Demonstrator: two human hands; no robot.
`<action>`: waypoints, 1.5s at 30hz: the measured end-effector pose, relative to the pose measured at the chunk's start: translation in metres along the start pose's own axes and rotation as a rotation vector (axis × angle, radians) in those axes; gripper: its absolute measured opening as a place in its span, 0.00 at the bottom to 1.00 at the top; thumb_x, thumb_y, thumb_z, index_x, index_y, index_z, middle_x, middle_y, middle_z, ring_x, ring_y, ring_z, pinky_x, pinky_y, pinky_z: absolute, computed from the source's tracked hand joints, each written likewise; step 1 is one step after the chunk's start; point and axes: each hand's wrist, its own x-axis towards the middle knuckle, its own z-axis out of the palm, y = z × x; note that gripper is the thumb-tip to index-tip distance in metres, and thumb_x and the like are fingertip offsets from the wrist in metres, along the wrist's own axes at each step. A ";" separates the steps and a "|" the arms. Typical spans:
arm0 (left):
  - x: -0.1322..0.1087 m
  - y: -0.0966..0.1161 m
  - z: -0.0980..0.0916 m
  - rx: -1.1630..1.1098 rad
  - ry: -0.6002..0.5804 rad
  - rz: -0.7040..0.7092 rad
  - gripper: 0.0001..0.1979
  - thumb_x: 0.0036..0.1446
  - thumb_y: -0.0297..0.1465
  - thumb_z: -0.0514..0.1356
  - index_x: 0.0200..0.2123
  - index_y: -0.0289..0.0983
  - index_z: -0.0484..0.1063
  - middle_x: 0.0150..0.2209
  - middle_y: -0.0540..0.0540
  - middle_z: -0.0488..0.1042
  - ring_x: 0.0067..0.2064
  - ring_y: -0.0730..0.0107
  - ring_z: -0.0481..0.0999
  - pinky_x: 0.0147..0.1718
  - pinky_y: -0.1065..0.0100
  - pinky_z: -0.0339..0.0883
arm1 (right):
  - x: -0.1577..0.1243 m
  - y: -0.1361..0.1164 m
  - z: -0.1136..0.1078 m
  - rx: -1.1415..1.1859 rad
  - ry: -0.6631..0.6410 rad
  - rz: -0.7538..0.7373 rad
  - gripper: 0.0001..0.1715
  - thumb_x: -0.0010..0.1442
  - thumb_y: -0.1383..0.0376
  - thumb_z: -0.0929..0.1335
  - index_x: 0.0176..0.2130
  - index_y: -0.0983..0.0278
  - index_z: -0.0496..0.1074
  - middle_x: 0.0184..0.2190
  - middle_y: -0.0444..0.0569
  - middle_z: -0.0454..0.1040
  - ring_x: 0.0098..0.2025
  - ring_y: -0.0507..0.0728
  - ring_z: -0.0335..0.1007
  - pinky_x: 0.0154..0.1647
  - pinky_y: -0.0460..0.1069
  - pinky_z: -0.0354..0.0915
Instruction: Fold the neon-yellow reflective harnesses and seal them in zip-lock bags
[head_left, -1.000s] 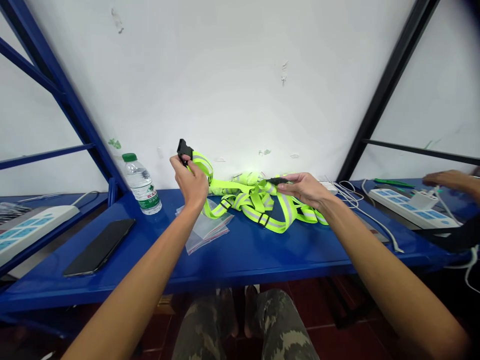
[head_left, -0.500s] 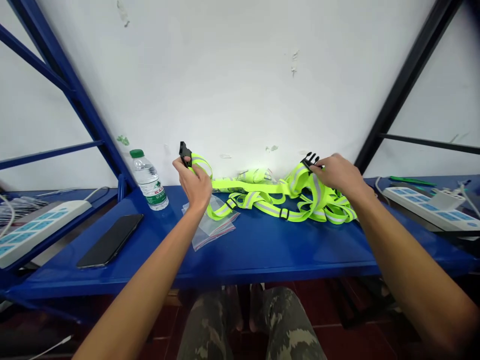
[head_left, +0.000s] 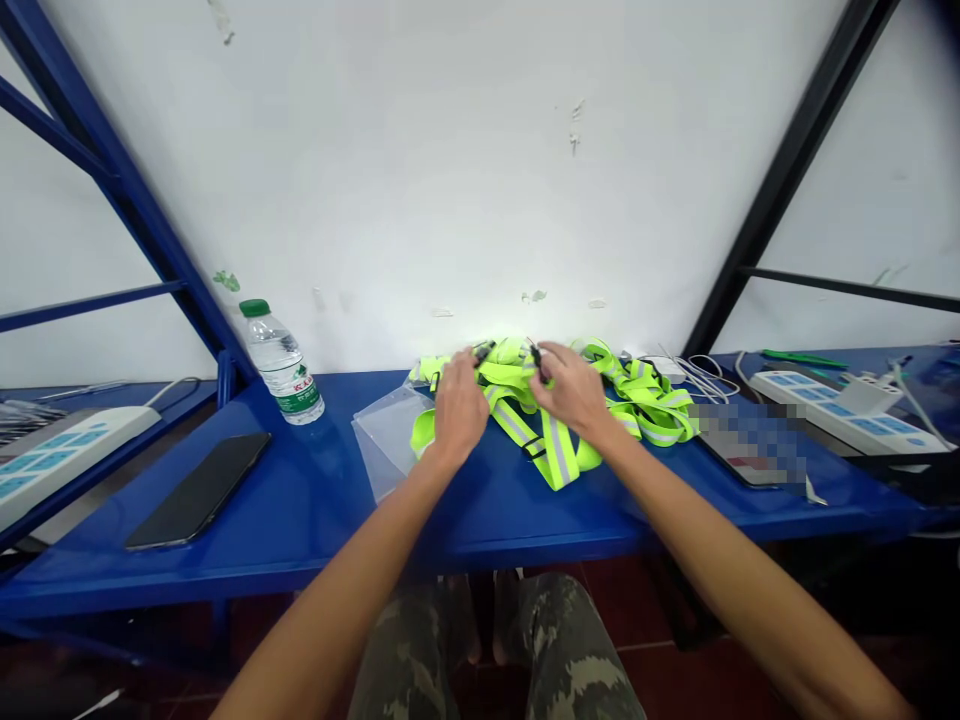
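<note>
White wall (head_left: 405,180), scuffed | blue table (head_left: 315,485) | red tiled floor (head_left: 626,600)

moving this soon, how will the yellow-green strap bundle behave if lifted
The yellow-green straps will probably droop, since they lie in loose loops. They look light, being thin webbing, and may snag, as loops cross.

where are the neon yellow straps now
In the head view, the neon-yellow silver-striped straps are near centre on the blue table, by the white wall, at the left hand and right hand.

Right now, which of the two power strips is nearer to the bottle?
The left power strip, near the black phone; the other power strip lies farther right than the right hand.
</note>
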 end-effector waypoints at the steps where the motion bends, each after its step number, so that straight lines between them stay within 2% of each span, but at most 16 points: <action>1: -0.007 -0.001 0.007 0.017 -0.080 0.053 0.21 0.57 0.19 0.46 0.53 0.33 0.62 0.56 0.35 0.68 0.60 0.57 0.65 0.60 0.53 0.59 | -0.008 -0.004 0.012 0.000 -0.057 0.014 0.04 0.57 0.69 0.63 0.31 0.63 0.67 0.50 0.58 0.73 0.48 0.62 0.68 0.43 0.53 0.64; 4: -0.022 -0.005 0.017 0.051 -0.253 0.102 0.19 0.56 0.21 0.49 0.51 0.35 0.64 0.55 0.38 0.70 0.58 0.57 0.67 0.59 0.53 0.59 | -0.023 -0.011 0.031 0.036 -0.199 0.031 0.03 0.55 0.69 0.63 0.29 0.62 0.65 0.42 0.56 0.75 0.41 0.60 0.68 0.37 0.51 0.60; 7: -0.027 -0.004 0.017 0.053 -0.317 0.103 0.17 0.59 0.25 0.50 0.52 0.35 0.64 0.53 0.38 0.71 0.55 0.57 0.69 0.58 0.54 0.60 | -0.028 -0.009 0.033 0.099 -0.284 0.041 0.05 0.53 0.69 0.64 0.27 0.61 0.61 0.30 0.49 0.71 0.32 0.56 0.63 0.32 0.50 0.55; 10: -0.028 -0.001 0.014 0.017 -0.379 0.109 0.15 0.60 0.27 0.50 0.49 0.34 0.66 0.51 0.38 0.72 0.54 0.57 0.68 0.55 0.57 0.61 | -0.030 -0.004 0.031 0.188 -0.333 0.070 0.09 0.51 0.68 0.64 0.25 0.60 0.57 0.25 0.46 0.65 0.30 0.55 0.60 0.32 0.49 0.54; 13: -0.025 -0.001 0.012 -0.054 -0.447 -0.028 0.13 0.59 0.27 0.48 0.43 0.36 0.70 0.42 0.42 0.76 0.47 0.59 0.71 0.48 0.60 0.64 | -0.032 0.005 0.032 0.333 -0.396 0.088 0.12 0.54 0.65 0.66 0.24 0.61 0.57 0.26 0.45 0.66 0.32 0.55 0.62 0.37 0.49 0.58; 16: -0.020 -0.003 0.011 -0.186 -0.485 -0.218 0.14 0.61 0.29 0.46 0.33 0.37 0.71 0.33 0.46 0.75 0.38 0.64 0.73 0.41 0.64 0.65 | -0.032 0.015 0.034 0.551 -0.543 0.127 0.16 0.62 0.57 0.62 0.25 0.61 0.62 0.28 0.47 0.70 0.35 0.56 0.65 0.41 0.50 0.61; 18: -0.018 -0.005 0.012 -0.262 -0.489 -0.298 0.15 0.62 0.31 0.46 0.30 0.37 0.70 0.32 0.47 0.75 0.37 0.66 0.73 0.41 0.65 0.65 | -0.031 0.022 0.035 0.671 -0.658 0.165 0.20 0.64 0.56 0.59 0.25 0.62 0.65 0.30 0.48 0.72 0.36 0.57 0.67 0.41 0.51 0.62; 20: -0.019 -0.008 0.014 -0.301 -0.484 -0.341 0.13 0.62 0.33 0.48 0.32 0.37 0.70 0.34 0.46 0.76 0.39 0.65 0.74 0.43 0.65 0.65 | -0.032 0.027 0.036 0.738 -0.726 0.206 0.19 0.63 0.55 0.60 0.27 0.62 0.68 0.32 0.48 0.73 0.37 0.57 0.68 0.42 0.51 0.63; 22: -0.022 -0.012 0.018 -0.355 -0.479 -0.368 0.10 0.61 0.34 0.52 0.38 0.37 0.69 0.40 0.44 0.77 0.44 0.65 0.75 0.46 0.64 0.66 | -0.033 0.029 0.035 0.766 -0.729 0.263 0.15 0.60 0.55 0.64 0.30 0.63 0.70 0.34 0.49 0.74 0.39 0.58 0.69 0.45 0.52 0.64; 24: -0.026 -0.016 0.022 -0.423 -0.481 -0.387 0.14 0.61 0.34 0.54 0.49 0.36 0.65 0.48 0.40 0.75 0.50 0.64 0.74 0.49 0.63 0.66 | -0.034 0.029 0.035 0.797 -0.673 0.352 0.12 0.55 0.57 0.68 0.33 0.64 0.71 0.37 0.50 0.75 0.42 0.58 0.70 0.48 0.54 0.64; 26: -0.029 -0.018 0.023 -0.428 -0.494 -0.345 0.20 0.62 0.33 0.54 0.56 0.36 0.61 0.52 0.38 0.73 0.55 0.63 0.72 0.53 0.60 0.65 | -0.035 0.028 0.033 0.861 -0.621 0.455 0.17 0.51 0.58 0.72 0.39 0.65 0.71 0.40 0.51 0.75 0.45 0.59 0.70 0.49 0.54 0.65; 30: -0.031 -0.014 0.016 -0.210 -0.551 -0.140 0.24 0.60 0.31 0.53 0.60 0.35 0.62 0.57 0.38 0.71 0.59 0.57 0.67 0.58 0.54 0.60 | -0.033 0.023 0.029 0.945 -0.629 0.603 0.33 0.43 0.59 0.77 0.48 0.66 0.72 0.46 0.56 0.75 0.51 0.63 0.70 0.52 0.57 0.65; 34: -0.033 -0.006 0.010 -0.079 -0.641 -0.059 0.26 0.63 0.30 0.46 0.64 0.35 0.59 0.61 0.40 0.66 0.63 0.56 0.62 0.59 0.53 0.59 | -0.032 0.023 0.027 0.991 -0.647 0.583 0.28 0.42 0.60 0.78 0.44 0.64 0.78 0.47 0.53 0.77 0.54 0.65 0.69 0.58 0.59 0.61; 38: -0.037 -0.005 0.011 0.029 -0.673 0.034 0.27 0.65 0.30 0.44 0.67 0.36 0.52 0.66 0.40 0.58 0.67 0.53 0.53 0.60 0.46 0.55 | -0.034 0.027 0.030 1.071 -0.654 0.536 0.26 0.42 0.58 0.78 0.42 0.63 0.80 0.43 0.50 0.79 0.52 0.65 0.70 0.58 0.60 0.61; 41: -0.037 -0.004 0.012 0.124 -0.632 0.100 0.26 0.65 0.29 0.46 0.66 0.37 0.55 0.63 0.37 0.61 0.64 0.54 0.58 0.59 0.51 0.58 | -0.035 0.029 0.030 1.089 -0.636 0.545 0.26 0.40 0.58 0.78 0.40 0.64 0.80 0.40 0.50 0.79 0.49 0.64 0.72 0.57 0.60 0.62; 45: -0.034 0.004 0.009 0.341 -0.588 0.000 0.27 0.63 0.29 0.51 0.65 0.41 0.57 0.48 0.37 0.70 0.50 0.54 0.70 0.46 0.56 0.66 | -0.034 0.030 0.026 1.138 -0.666 0.579 0.25 0.37 0.59 0.79 0.37 0.65 0.79 0.37 0.50 0.79 0.45 0.62 0.74 0.53 0.57 0.65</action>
